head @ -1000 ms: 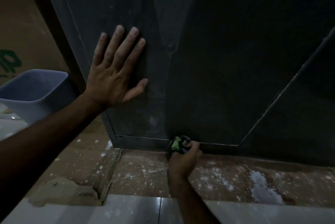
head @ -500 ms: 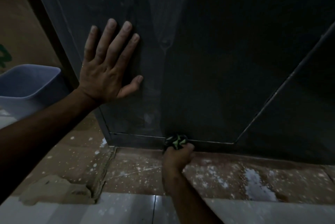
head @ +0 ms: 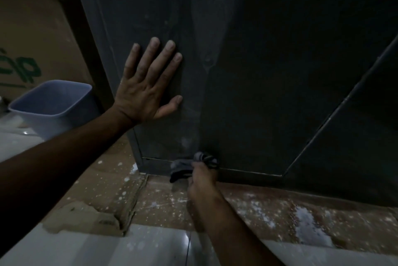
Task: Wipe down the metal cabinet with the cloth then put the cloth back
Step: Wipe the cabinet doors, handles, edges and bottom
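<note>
The dark metal cabinet (head: 258, 61) fills the middle and right of the view, its door reaching down to a low base strip. My left hand (head: 148, 85) presses flat on the door near its left edge, fingers spread and straight. Down at the bottom of the door my right hand (head: 201, 179) grips a bunched cloth (head: 183, 167), greyish with dark stripes, held against the base strip. Part of the cloth hangs out to the left of my fingers.
A pale blue plastic bin (head: 53, 104) stands to the left of the cabinet. Behind it is a brown cardboard box (head: 32, 39) with green print. Paint-speckled cardboard (head: 129, 190) covers the floor in front, with white tiles (head: 150, 246) nearest me.
My right hand has slid the cloth slightly left along the bottom of the door, and the cloth now trails out to the left. The left hand stays pressed on the door.
</note>
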`<state>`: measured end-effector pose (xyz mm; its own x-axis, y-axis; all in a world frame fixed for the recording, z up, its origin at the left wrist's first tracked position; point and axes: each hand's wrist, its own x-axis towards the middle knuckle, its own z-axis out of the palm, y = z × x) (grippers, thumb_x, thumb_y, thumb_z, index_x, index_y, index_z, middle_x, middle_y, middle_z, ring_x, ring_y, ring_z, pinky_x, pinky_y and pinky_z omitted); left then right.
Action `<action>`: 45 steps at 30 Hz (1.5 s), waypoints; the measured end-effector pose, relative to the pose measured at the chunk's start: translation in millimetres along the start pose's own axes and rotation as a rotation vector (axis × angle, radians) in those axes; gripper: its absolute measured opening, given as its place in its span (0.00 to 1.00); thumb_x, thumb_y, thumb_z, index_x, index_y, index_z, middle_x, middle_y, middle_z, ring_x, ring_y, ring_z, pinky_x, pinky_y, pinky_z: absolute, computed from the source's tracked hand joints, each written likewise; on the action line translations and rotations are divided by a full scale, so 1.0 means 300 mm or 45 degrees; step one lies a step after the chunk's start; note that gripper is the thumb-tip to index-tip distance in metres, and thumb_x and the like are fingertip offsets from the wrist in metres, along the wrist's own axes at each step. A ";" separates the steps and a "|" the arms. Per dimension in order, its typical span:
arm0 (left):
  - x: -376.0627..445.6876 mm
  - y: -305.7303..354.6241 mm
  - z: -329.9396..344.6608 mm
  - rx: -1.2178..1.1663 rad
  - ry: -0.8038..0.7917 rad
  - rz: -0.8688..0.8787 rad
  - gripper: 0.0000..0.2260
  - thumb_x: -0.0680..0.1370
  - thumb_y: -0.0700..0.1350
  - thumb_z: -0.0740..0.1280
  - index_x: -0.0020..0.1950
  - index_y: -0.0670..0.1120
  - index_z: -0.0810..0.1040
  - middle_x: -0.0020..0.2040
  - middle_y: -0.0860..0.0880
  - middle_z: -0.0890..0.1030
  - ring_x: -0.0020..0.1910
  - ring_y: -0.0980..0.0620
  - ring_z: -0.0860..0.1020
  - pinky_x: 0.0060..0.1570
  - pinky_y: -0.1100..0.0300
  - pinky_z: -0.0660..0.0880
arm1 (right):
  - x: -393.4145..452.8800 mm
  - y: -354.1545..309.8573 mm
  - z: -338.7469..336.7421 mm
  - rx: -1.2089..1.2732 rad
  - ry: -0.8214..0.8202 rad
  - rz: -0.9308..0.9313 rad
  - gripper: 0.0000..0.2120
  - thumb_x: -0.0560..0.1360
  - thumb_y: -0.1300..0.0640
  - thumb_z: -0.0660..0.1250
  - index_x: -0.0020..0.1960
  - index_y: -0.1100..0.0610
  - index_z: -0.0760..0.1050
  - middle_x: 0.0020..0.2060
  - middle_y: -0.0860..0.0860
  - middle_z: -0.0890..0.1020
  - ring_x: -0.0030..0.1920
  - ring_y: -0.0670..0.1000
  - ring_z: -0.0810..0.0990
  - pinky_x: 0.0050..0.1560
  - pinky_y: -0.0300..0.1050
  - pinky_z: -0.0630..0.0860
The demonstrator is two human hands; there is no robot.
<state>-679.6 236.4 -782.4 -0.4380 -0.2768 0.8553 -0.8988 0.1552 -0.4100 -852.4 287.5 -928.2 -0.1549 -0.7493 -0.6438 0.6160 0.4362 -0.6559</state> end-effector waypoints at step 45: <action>0.143 -0.145 -0.186 -0.067 -0.081 -0.044 0.28 0.84 0.50 0.61 0.80 0.37 0.61 0.78 0.37 0.64 0.79 0.39 0.61 0.77 0.40 0.60 | -0.546 -0.897 0.343 -0.713 0.566 -2.616 0.17 0.75 0.52 0.68 0.62 0.57 0.79 0.60 0.58 0.76 0.55 0.59 0.75 0.59 0.42 0.69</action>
<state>-658.2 270.5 -710.1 -0.4085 -0.3423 0.8462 -0.9119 0.1936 -0.3619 -913.3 241.5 -605.7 -0.2927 -0.1328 0.9469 -0.8148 -0.4836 -0.3197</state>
